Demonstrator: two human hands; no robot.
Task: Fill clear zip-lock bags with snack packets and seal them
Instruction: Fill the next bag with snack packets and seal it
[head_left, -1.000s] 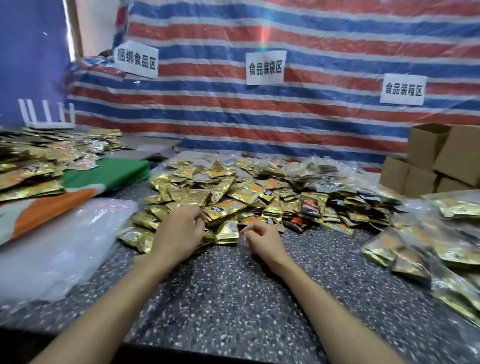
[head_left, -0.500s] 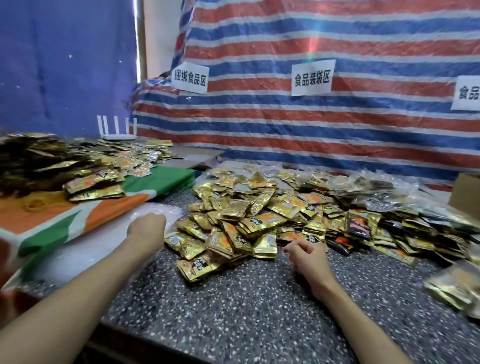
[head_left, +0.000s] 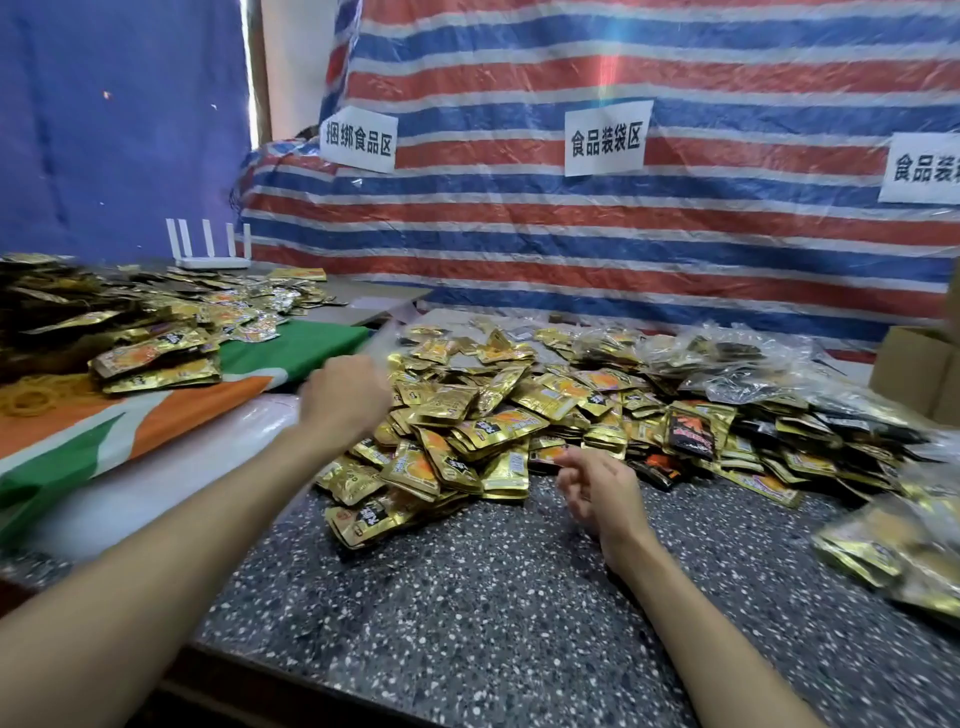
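Head view: I log the gold snack packets heaped mid-frame on the speckled table, with the stack of clear bags at centre left. Left hand hangs blurred over the heap's left edge, back toward me; I cannot tell its grip. Right hand sits near the heap's front edge, fingers loosely curled, holding nothing.

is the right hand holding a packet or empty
Empty: the right hand hovers at the near edge of the pile of snack packets, fingers loosely curled with nothing between them.
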